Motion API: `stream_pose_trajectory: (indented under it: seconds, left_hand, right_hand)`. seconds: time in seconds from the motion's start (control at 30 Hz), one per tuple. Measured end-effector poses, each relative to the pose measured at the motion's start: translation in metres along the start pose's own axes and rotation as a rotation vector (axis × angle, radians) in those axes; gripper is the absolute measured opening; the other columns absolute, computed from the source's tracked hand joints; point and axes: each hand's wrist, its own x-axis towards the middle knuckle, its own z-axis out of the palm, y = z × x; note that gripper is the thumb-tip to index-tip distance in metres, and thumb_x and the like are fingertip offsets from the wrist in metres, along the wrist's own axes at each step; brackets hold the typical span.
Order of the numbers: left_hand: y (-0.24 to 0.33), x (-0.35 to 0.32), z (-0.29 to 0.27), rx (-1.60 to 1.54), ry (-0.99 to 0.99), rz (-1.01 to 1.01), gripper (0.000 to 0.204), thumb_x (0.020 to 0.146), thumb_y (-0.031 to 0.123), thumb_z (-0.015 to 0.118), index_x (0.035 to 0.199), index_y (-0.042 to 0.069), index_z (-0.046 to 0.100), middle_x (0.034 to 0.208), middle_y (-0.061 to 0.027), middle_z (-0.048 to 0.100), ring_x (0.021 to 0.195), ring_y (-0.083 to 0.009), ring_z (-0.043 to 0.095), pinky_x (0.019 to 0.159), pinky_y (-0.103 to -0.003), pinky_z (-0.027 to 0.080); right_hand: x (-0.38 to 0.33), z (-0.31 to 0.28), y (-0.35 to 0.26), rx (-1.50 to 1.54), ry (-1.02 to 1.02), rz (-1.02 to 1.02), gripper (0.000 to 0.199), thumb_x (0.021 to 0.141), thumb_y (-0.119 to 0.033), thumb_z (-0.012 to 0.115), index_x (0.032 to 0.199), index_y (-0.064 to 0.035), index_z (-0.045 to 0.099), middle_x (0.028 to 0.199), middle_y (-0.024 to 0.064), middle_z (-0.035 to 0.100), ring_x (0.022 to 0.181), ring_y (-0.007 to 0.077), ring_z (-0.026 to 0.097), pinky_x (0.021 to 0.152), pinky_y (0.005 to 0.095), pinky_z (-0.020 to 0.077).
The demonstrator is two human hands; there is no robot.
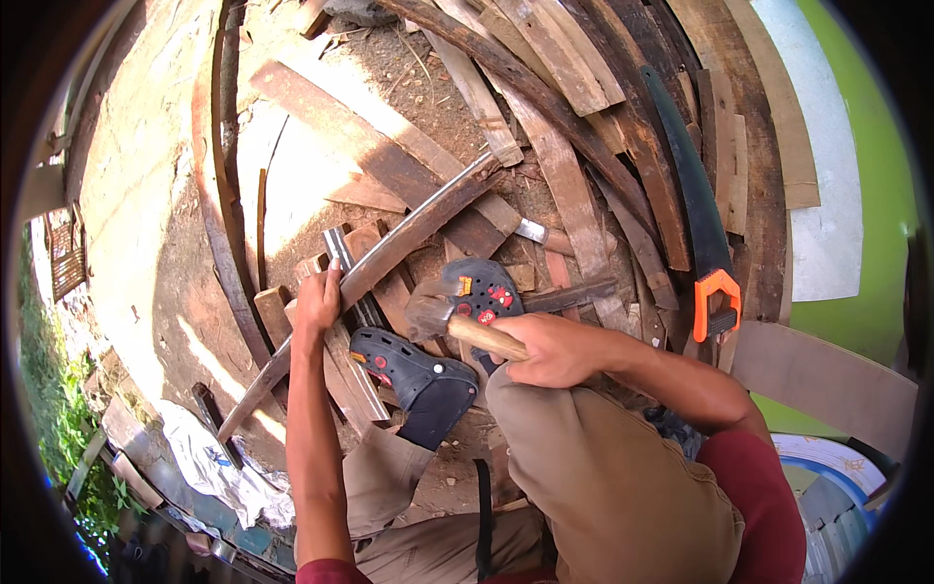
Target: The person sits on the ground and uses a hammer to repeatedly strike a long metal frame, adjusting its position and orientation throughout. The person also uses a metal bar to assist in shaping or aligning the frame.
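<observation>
My left hand (pixel 316 304) is closed round a long wooden batten (pixel 418 226), its thumb against a thin metal strip (pixel 413 216) along the edge. The batten slants from lower left to upper right over other wood. In my right hand (pixel 556 352) is a hammer (pixel 433 313), gripped by its pale wooden handle, the head raised over my dark clogs (pixel 418 375). Under the batten crosses a second wooden piece (pixel 352 375) with metal strips. Past the clogs lies a wooden-handled tool (pixel 569 241) with a metal collar; its working end is hard to make out.
A handsaw (pixel 686 165) with an orange handle rests on stacked boards (pixel 642 127) at the right. A wide plank (pixel 360 141) lies on sunlit ground ahead. Long boards (pixel 216 165) and a white cloth (pixel 219 467) are at the left. A green wall (pixel 880 127) stands far right.
</observation>
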Motion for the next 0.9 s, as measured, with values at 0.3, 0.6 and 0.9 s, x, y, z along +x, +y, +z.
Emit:
stream_pose_trajectory:
  seconds: [0.3,0.6,0.9]
  left_hand:
    - [-0.007,0.009,-0.008,0.034,-0.139,-0.087,0.069,0.105,0.049,0.037,0.082,-0.011,0.063,0.077,-0.0378,0.056,0.077,-0.0531,0.058,0.075,-0.054,0.044]
    - [-0.01,0.005,-0.006,0.009,-0.092,-0.057,0.071,0.106,0.052,0.033,0.08,-0.007,0.061,0.068,-0.0317,0.051,0.068,-0.0438,0.055,0.073,-0.051,0.041]
    - [0.001,0.012,-0.01,0.021,-0.127,-0.076,0.069,0.105,0.05,0.037,0.081,-0.01,0.062,0.075,-0.0365,0.056,0.075,-0.0522,0.057,0.073,-0.054,0.043]
  right_hand:
    - [-0.004,-0.067,-0.013,-0.181,0.877,0.05,0.027,0.085,-0.012,0.058,0.11,-0.0005,0.059,0.08,0.0172,0.062,0.075,0.029,0.063,0.071,0.0409,0.0494]
    - [0.023,-0.076,0.006,-0.075,0.772,0.173,0.025,0.086,-0.014,0.06,0.106,0.0,0.057,0.077,0.0154,0.061,0.07,0.0253,0.061,0.066,0.0406,0.0481]
    - [0.017,-0.083,0.025,0.0,0.887,0.199,0.017,0.085,-0.011,0.059,0.099,-0.0008,0.059,0.08,0.0114,0.061,0.073,0.0197,0.059,0.067,0.0378,0.0467]
